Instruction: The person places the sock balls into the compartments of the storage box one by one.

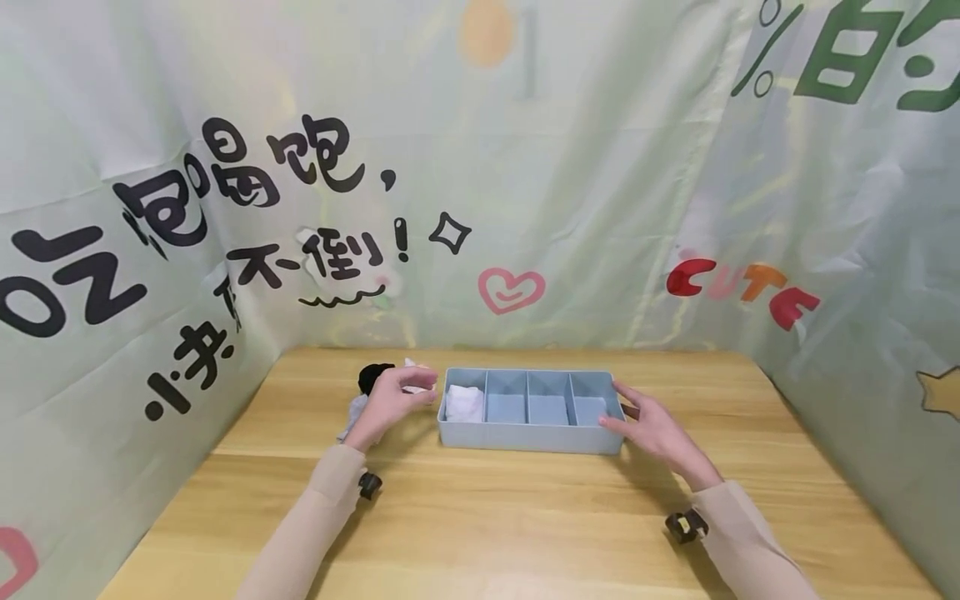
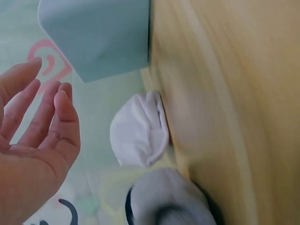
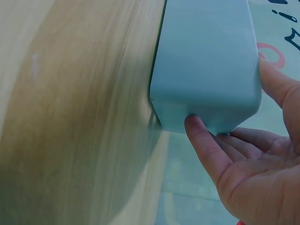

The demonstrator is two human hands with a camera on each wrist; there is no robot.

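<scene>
A pale blue storage box [image 1: 532, 437] with several compartments in a row stands on the table. Its leftmost compartment holds a folded white cloth bundle [image 1: 465, 403]. My right hand [image 1: 660, 433] grips the box's right end, thumb over the front rim and a finger at the back corner; in the right wrist view a fingertip [image 3: 196, 124] presses the end wall. Just left of the box, my left hand [image 1: 393, 404] is raised with loosely bent fingers and nothing in them. Behind and beside it lie another white bundle [image 2: 139, 130], a grey bundle [image 2: 171, 199] and a black one [image 1: 372, 377], partly hidden.
The wooden table [image 1: 510, 517] meets printed fabric walls [image 1: 592, 208] at its back and both sides. Each wrist wears a small black strapped device, such as the one on the right wrist [image 1: 686, 527].
</scene>
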